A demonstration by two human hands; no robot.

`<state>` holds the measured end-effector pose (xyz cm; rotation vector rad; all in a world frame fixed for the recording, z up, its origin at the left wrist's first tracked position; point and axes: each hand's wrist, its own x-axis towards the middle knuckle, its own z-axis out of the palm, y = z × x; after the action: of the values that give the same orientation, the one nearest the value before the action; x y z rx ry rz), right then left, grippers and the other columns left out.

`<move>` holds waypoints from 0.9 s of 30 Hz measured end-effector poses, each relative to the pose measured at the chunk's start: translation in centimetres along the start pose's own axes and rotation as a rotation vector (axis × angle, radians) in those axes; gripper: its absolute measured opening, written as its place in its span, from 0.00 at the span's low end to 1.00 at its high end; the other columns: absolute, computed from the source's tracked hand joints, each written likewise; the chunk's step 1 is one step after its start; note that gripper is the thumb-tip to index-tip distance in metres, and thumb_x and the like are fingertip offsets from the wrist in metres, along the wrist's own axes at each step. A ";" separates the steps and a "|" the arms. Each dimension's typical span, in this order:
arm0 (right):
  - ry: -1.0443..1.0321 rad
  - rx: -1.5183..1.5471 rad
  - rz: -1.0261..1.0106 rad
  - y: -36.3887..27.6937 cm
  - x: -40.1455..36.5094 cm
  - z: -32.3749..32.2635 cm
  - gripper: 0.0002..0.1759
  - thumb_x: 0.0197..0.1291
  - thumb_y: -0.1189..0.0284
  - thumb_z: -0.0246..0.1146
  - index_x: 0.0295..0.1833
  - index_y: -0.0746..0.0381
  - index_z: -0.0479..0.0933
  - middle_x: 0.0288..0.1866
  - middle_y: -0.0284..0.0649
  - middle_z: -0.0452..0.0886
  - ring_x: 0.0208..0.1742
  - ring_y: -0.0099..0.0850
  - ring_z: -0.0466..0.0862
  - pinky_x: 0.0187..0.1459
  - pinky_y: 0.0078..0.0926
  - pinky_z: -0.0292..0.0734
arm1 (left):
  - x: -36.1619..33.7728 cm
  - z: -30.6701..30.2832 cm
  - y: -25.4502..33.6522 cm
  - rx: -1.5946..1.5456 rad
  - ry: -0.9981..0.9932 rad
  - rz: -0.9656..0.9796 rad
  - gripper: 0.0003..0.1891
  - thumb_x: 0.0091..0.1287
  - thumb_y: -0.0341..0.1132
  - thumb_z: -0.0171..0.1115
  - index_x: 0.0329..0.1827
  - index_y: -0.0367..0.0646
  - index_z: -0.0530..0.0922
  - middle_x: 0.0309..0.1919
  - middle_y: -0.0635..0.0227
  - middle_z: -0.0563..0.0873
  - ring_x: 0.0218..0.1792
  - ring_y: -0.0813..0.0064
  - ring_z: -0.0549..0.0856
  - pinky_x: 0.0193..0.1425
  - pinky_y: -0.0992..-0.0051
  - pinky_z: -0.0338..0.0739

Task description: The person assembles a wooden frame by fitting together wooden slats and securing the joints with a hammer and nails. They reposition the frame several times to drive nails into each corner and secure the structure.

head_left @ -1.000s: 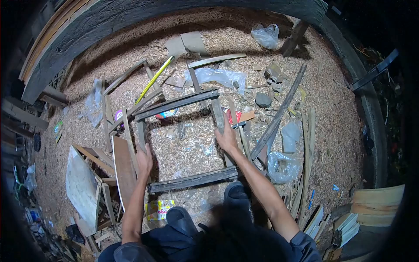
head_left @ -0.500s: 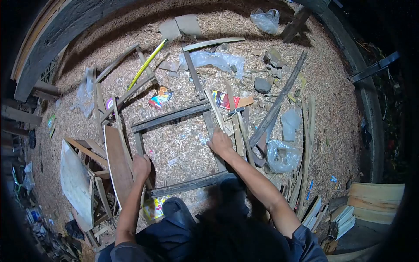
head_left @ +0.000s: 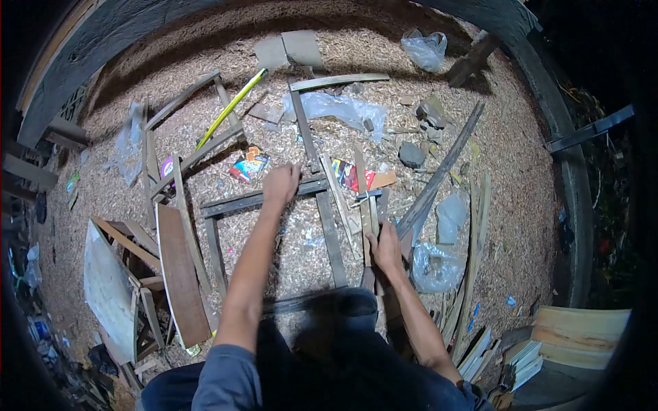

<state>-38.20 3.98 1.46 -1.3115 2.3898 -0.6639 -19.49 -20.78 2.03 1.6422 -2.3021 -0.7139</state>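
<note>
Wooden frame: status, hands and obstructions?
Left hand on far rail of wooden frame, right hand on loose slat beside it; grips unclear. Frame lies on sawdust. Plastic bag crowds right side.

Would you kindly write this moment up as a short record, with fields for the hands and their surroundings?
Left hand: on the far bar of the wooden frame; grip unclear
Right hand: on a thin slat beside the frame's right bar; grip unclear
Ground: wood shavings
Nearby: brown board, yellow strip, plastic bag, stone
</note>
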 end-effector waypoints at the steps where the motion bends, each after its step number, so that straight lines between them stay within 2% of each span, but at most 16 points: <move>1: -0.002 -0.004 -0.004 0.3 0.5 -0.1 0.22 0.61 0.70 0.64 0.57 0.70 0.70 0.47 0.62 0.76 0.50 0.60 0.77 0.51 0.51 0.73 | 0.5 1.0 0.4 0.044 -0.082 -0.079 0.28 0.73 0.53 0.42 0.38 0.39 0.85 0.40 0.45 0.86 0.43 0.48 0.86 0.49 0.53 0.79; 4: -0.027 0.007 -0.002 0.2 1.2 -0.7 0.20 0.66 0.67 0.59 0.57 0.69 0.72 0.44 0.61 0.78 0.49 0.61 0.78 0.51 0.51 0.73 | 0.9 2.8 0.7 0.146 -0.172 -0.190 0.29 0.72 0.52 0.38 0.41 0.41 0.86 0.43 0.46 0.87 0.45 0.50 0.87 0.51 0.56 0.80; 6: -0.100 0.127 0.044 -1.5 1.9 -1.7 0.20 0.71 0.63 0.52 0.57 0.69 0.73 0.37 0.53 0.80 0.42 0.52 0.81 0.46 0.47 0.76 | 1.8 3.0 0.0 0.160 -0.251 -0.230 0.30 0.70 0.52 0.38 0.41 0.40 0.86 0.42 0.46 0.87 0.45 0.49 0.87 0.51 0.56 0.79; 7: -0.107 0.123 0.048 -2.5 2.0 -2.2 0.20 0.71 0.63 0.52 0.57 0.69 0.73 0.37 0.53 0.80 0.42 0.52 0.81 0.46 0.47 0.76 | 2.2 2.9 -0.2 0.172 -0.307 -0.261 0.30 0.68 0.52 0.37 0.40 0.39 0.87 0.41 0.45 0.87 0.44 0.48 0.87 0.52 0.56 0.79; 9: -0.370 0.764 0.351 -5.2 2.3 -2.5 0.21 0.74 0.61 0.49 0.57 0.68 0.73 0.30 0.42 0.78 0.34 0.38 0.81 0.40 0.40 0.76 | 2.2 2.7 0.2 0.188 -0.305 -0.226 0.31 0.68 0.51 0.37 0.40 0.36 0.86 0.41 0.46 0.87 0.43 0.48 0.87 0.51 0.55 0.80; 10: -0.312 0.702 0.243 -6.8 2.5 -2.0 0.22 0.75 0.58 0.49 0.56 0.67 0.73 0.27 0.36 0.75 0.30 0.28 0.76 0.36 0.32 0.74 | 2.0 2.4 0.5 0.210 -0.294 -0.213 0.30 0.69 0.50 0.38 0.40 0.37 0.87 0.40 0.48 0.88 0.44 0.51 0.87 0.52 0.57 0.80; 11: -0.275 0.536 0.080 -6.6 2.7 -0.4 0.23 0.74 0.56 0.50 0.57 0.66 0.72 0.27 0.44 0.77 0.30 0.38 0.80 0.36 0.34 0.74 | 1.8 2.2 0.8 0.231 -0.285 -0.202 0.29 0.69 0.49 0.39 0.40 0.39 0.87 0.39 0.50 0.88 0.45 0.53 0.88 0.53 0.59 0.80; 13: -0.281 0.374 -0.013 -8.1 3.1 0.3 0.23 0.74 0.56 0.51 0.59 0.66 0.71 0.29 0.57 0.79 0.32 0.54 0.82 0.36 0.44 0.74 | 1.8 2.8 0.2 0.214 -0.291 -0.204 0.29 0.70 0.49 0.39 0.38 0.39 0.88 0.39 0.49 0.88 0.45 0.53 0.88 0.53 0.60 0.80; 14: -0.285 0.368 -0.015 -8.0 3.2 1.2 0.23 0.74 0.56 0.51 0.59 0.66 0.71 0.29 0.57 0.79 0.32 0.54 0.82 0.36 0.44 0.74 | 1.9 3.1 0.0 0.216 -0.292 -0.169 0.29 0.70 0.48 0.38 0.38 0.38 0.88 0.39 0.49 0.88 0.44 0.52 0.88 0.53 0.60 0.80; 16: -0.282 0.185 0.005 -7.9 3.7 2.8 0.23 0.73 0.56 0.51 0.59 0.65 0.71 0.29 0.66 0.78 0.36 0.65 0.80 0.36 0.54 0.72 | 2.0 3.0 0.0 0.210 -0.292 -0.139 0.29 0.70 0.48 0.38 0.38 0.38 0.87 0.39 0.49 0.88 0.44 0.52 0.88 0.53 0.60 0.80; 19: -0.316 0.127 0.069 -8.8 3.9 1.7 0.23 0.73 0.57 0.52 0.58 0.65 0.72 0.27 0.65 0.78 0.33 0.66 0.79 0.35 0.58 0.70 | 1.7 3.0 -0.1 0.159 -0.281 -0.133 0.28 0.71 0.47 0.38 0.37 0.38 0.88 0.39 0.48 0.88 0.44 0.52 0.88 0.53 0.59 0.80; 25: -0.244 0.202 0.001 -10.1 4.6 1.2 0.21 0.74 0.57 0.51 0.55 0.65 0.73 0.26 0.66 0.77 0.34 0.66 0.79 0.34 0.57 0.69 | 1.7 3.2 -0.1 0.149 -0.237 -0.155 0.26 0.70 0.47 0.41 0.34 0.40 0.87 0.35 0.48 0.87 0.41 0.51 0.88 0.50 0.57 0.81; 27: -0.252 0.224 -0.025 -9.3 4.4 2.1 0.20 0.74 0.57 0.51 0.53 0.65 0.73 0.27 0.66 0.77 0.35 0.66 0.78 0.34 0.56 0.69 | 1.5 3.3 -0.3 0.137 -0.211 -0.106 0.26 0.70 0.47 0.41 0.32 0.40 0.87 0.34 0.48 0.87 0.40 0.51 0.88 0.49 0.58 0.81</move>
<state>-32.95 -4.62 4.55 -1.2498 2.0392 -0.7042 -21.22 -21.45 -1.06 1.8419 -2.4732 -0.8040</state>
